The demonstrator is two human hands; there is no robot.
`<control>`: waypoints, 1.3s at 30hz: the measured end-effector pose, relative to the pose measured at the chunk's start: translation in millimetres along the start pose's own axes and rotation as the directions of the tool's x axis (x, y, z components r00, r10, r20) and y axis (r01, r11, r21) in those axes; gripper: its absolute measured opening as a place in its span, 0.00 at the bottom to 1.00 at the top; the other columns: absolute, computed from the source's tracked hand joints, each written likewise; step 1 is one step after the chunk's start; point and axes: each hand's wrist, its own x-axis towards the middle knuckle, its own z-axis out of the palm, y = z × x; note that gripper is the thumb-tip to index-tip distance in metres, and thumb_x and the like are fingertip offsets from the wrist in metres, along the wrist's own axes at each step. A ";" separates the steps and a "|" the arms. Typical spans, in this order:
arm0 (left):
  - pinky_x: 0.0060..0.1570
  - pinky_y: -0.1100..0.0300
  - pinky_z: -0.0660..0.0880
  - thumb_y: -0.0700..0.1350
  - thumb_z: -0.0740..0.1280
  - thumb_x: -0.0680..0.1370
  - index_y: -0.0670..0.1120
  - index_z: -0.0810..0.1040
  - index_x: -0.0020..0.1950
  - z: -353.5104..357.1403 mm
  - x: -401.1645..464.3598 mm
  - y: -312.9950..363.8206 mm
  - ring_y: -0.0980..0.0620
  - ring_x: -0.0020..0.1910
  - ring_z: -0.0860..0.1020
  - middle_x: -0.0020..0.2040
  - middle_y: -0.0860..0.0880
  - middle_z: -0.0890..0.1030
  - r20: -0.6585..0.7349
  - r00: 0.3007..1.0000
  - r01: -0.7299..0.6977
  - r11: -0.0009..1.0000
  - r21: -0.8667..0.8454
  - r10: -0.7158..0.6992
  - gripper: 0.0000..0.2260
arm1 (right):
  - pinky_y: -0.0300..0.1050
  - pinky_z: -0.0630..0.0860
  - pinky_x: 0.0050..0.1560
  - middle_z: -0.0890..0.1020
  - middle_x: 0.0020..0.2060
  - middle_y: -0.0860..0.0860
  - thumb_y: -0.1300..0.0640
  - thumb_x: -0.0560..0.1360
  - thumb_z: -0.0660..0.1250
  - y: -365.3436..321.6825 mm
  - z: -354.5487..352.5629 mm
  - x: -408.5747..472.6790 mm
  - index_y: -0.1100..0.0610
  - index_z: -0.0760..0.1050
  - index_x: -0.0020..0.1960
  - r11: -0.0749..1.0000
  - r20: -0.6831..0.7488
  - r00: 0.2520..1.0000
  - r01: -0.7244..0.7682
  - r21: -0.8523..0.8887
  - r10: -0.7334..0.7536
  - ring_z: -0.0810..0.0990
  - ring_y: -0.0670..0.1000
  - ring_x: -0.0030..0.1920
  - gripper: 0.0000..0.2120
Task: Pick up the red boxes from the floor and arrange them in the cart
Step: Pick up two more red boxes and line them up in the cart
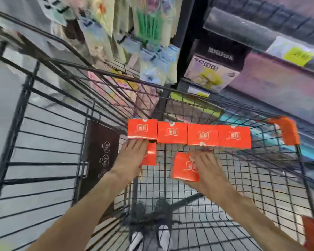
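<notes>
I see the cart (261,178) carrying a row of four red boxes (188,134) flat along its far wall, the row running left to right. My right hand (205,171) grips a tilted fifth box (184,168); it could land askew. My left hand (132,156) lies, fingers straight, over another box (150,154), probably pressing it; blur hides the contact.

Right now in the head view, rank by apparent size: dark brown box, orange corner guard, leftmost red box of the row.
1. dark brown box
2. leftmost red box
3. orange corner guard; partly blurred, so the lower two are close.
</notes>
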 end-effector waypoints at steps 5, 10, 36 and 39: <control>0.75 0.45 0.62 0.46 0.78 0.67 0.45 0.58 0.78 6.2 -4.7 2.0 0.42 0.73 0.66 0.73 0.44 0.65 -0.030 0.997 0.068 0.998 0.004 -0.068 0.45 | 0.51 0.62 0.71 0.71 0.69 0.46 0.37 0.69 0.76 -4.5 7.7 9.8 0.50 0.61 0.77 1.000 0.008 1.000 -0.001 0.004 0.001 0.65 0.50 0.67 0.44; 0.70 0.43 0.70 0.45 0.79 0.65 0.45 0.60 0.78 6.3 -6.7 0.3 0.41 0.71 0.66 0.71 0.42 0.65 -0.070 0.986 0.150 0.988 -0.037 -0.152 0.45 | 0.54 0.63 0.71 0.69 0.69 0.51 0.40 0.67 0.78 -19.6 16.5 30.4 0.53 0.63 0.76 0.997 -0.036 0.999 0.013 -0.070 -0.015 0.67 0.54 0.67 0.44; 0.61 0.53 0.79 0.31 0.76 0.58 0.46 0.55 0.79 10.7 -11.5 -0.3 0.44 0.70 0.62 0.71 0.43 0.60 -0.049 0.986 0.153 0.984 -0.093 -0.158 0.53 | 0.57 0.76 0.62 0.72 0.65 0.58 0.65 0.58 0.82 -17.0 52.7 76.6 0.59 0.69 0.69 0.861 0.005 0.932 0.337 -0.382 -0.363 0.71 0.62 0.64 0.43; 0.70 0.50 0.72 0.39 0.77 0.67 0.46 0.52 0.80 9.8 -11.5 0.5 0.43 0.74 0.60 0.73 0.43 0.58 -0.042 0.989 0.136 0.988 -0.070 -0.139 0.49 | 0.57 0.77 0.61 0.76 0.64 0.58 0.59 0.60 0.84 -18.7 45.8 74.4 0.59 0.72 0.68 0.870 0.008 0.930 0.346 -0.351 -0.367 0.74 0.62 0.63 0.40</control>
